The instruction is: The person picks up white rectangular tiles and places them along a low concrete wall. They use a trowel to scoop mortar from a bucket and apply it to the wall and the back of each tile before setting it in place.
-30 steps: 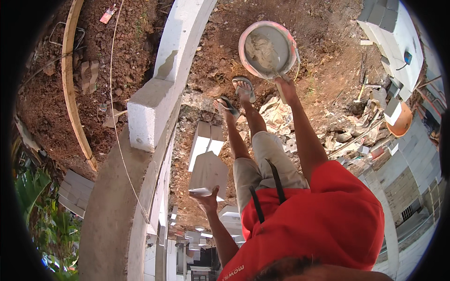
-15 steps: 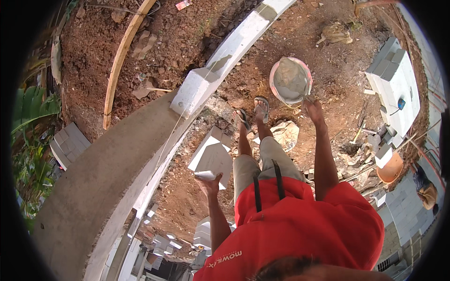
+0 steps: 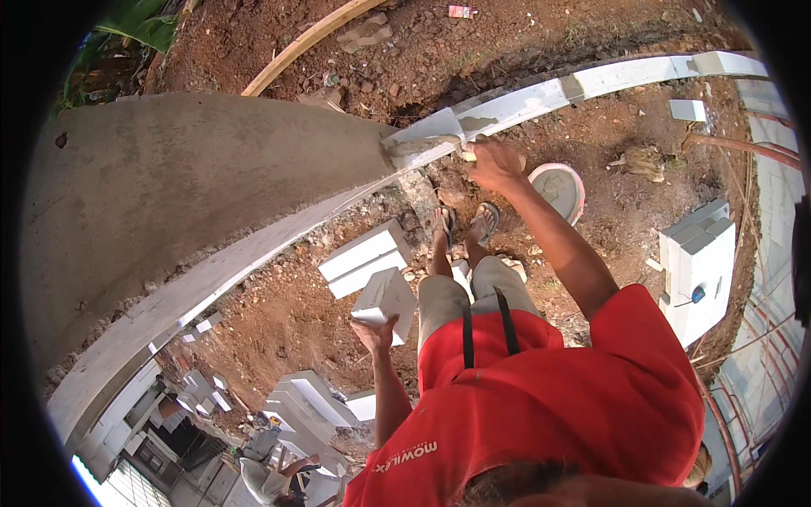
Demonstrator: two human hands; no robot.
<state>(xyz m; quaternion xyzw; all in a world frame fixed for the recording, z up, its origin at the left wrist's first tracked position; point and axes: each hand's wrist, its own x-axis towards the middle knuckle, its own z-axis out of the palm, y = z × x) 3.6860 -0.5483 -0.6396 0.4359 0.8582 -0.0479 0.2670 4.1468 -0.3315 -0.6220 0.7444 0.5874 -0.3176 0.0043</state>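
Observation:
My left hand (image 3: 375, 333) grips a white lightweight block (image 3: 387, 300) low at my left side. My right hand (image 3: 494, 165) is closed on a trowel (image 3: 470, 154) at the top of the low white block wall (image 3: 591, 83), where grey wet mortar (image 3: 414, 145) lies beside the grey concrete surface (image 3: 211, 186). The trowel's blade is hard to make out. Just right of my right forearm, a pinkish-rimmed bucket (image 3: 575, 194) of grey mortar stands on the dirt. My sandalled feet stand below the wall.
More white blocks (image 3: 363, 258) lie left of my legs and in stacks (image 3: 302, 404) behind me. Another block pile (image 3: 694, 270) stands at right. A timber plank (image 3: 308, 46) crosses the dirt beyond the wall. A person (image 3: 272, 480) is at the lower left.
My right hand has risen from the bucket and moved left to the wall top with the trowel. The view has swung round toward the wall. My left hand still holds the block.

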